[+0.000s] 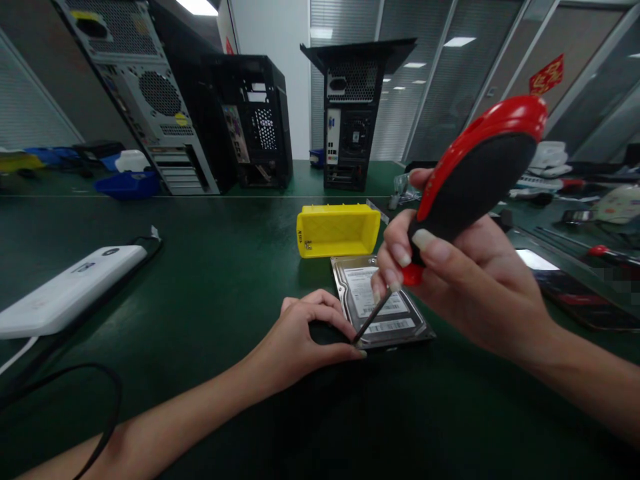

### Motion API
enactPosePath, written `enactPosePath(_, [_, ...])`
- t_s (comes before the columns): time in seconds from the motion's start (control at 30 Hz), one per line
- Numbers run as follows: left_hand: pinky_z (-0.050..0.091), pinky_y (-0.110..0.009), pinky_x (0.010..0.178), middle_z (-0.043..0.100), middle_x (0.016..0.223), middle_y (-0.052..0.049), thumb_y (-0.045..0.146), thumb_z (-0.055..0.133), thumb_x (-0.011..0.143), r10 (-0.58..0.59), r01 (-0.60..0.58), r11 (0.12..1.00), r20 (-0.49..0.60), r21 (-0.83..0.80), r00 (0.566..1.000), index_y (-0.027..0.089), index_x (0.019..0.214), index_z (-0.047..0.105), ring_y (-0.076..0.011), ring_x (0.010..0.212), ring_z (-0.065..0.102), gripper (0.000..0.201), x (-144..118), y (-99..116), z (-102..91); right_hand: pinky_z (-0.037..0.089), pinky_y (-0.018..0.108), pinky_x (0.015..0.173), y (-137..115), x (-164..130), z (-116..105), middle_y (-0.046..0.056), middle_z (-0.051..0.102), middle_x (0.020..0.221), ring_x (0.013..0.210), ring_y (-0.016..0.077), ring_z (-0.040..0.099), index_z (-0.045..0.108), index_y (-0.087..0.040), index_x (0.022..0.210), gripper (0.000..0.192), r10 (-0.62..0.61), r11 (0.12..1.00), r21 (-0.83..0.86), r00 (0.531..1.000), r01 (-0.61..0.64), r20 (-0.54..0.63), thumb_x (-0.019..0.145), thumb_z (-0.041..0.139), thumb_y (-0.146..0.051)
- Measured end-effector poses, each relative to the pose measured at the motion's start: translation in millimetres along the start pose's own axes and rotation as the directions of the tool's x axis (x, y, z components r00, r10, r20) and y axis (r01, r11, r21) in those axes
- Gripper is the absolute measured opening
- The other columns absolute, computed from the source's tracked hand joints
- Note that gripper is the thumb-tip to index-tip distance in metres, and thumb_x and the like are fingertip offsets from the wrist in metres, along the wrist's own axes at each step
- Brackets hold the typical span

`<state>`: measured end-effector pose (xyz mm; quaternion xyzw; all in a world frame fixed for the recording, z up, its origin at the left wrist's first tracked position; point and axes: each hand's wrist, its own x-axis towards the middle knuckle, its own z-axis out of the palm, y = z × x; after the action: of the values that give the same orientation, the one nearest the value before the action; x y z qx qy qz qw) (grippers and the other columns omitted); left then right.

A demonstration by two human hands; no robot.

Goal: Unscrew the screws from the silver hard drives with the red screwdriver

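A hard drive with a white label lies flat on the green table mat. My right hand grips a screwdriver with a red and black handle, its thin shaft slanting down to the drive's near left corner. My left hand rests on the mat, fingertips pinched against that same corner, right by the screwdriver tip.
A yellow plastic bin lies just behind the drive. A white device with a black cable sits at the left. Three open computer cases stand at the back. Tools and a phone clutter the right side.
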<state>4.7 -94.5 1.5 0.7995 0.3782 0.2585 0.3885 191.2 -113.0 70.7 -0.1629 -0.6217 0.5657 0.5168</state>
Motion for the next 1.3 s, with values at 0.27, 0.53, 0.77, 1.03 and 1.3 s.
enactPosePath(0.27, [0.035,-0.035,0.090,0.062,0.094,-0.002,0.035,0.074,0.067,0.000,0.000,1.000,0.009,0.011,1.000,0.021,0.072,0.070,-0.0201,0.094,0.054,0.016,1.7,-0.2,1.4,0.051,0.032,0.070,-0.2,1.0,-1.2,-0.002,0.053,0.083,0.074,0.0110,0.058,0.030,-0.029,0.125,0.044,-0.001,1.000,0.018,1.000,0.001,0.010,0.087,0.046,-0.013])
enactPosePath(0.53, [0.038,-0.034,0.087,0.062,0.090,-0.001,0.031,0.075,0.066,-0.011,0.011,1.000,-0.011,-0.013,1.000,0.021,0.072,0.070,-0.0193,0.091,0.055,0.012,-0.4,3.0,0.3,0.051,0.031,0.070,1.4,1.7,2.7,-0.003,0.051,0.084,0.074,0.0100,0.056,0.033,-0.029,0.120,0.042,0.003,1.000,0.024,1.000,-0.003,0.019,0.085,0.046,-0.012])
enactPosePath(0.77, [0.039,-0.035,0.087,0.062,0.091,-0.001,0.033,0.074,0.067,0.009,-0.009,1.000,-0.003,-0.006,1.000,0.022,0.073,0.071,-0.0203,0.091,0.055,0.013,0.2,3.0,0.0,0.050,0.028,0.067,0.1,2.2,8.9,-0.003,0.051,0.085,0.071,0.0088,0.055,0.034,-0.027,0.114,0.036,-0.022,1.000,-0.018,1.000,0.022,0.017,0.084,0.047,-0.010])
enactPosePath(1.03, [0.037,-0.036,0.088,0.063,0.091,0.000,0.034,0.075,0.065,-0.030,0.030,1.000,0.003,-0.006,1.000,0.023,0.072,0.071,-0.0215,0.093,0.056,0.013,0.6,5.4,1.8,0.052,0.023,0.063,1.9,4.3,13.3,-0.005,0.052,0.081,0.065,0.0060,0.057,0.038,-0.025,0.105,0.036,-0.008,1.000,-0.013,0.999,0.008,-0.044,0.079,0.055,-0.008])
enactPosePath(1.3, [0.041,-0.032,0.085,0.064,0.089,0.000,0.033,0.077,0.062,-0.084,0.082,0.995,-0.027,-0.065,0.996,0.023,0.069,0.072,-0.0193,0.088,0.058,0.014,1.9,0.4,6.4,0.054,0.020,0.061,5.3,6.4,10.8,-0.006,0.054,0.082,0.063,0.0045,0.059,0.038,-0.024,0.104,0.034,-0.053,0.995,-0.087,0.998,0.050,-0.040,0.079,0.057,-0.011])
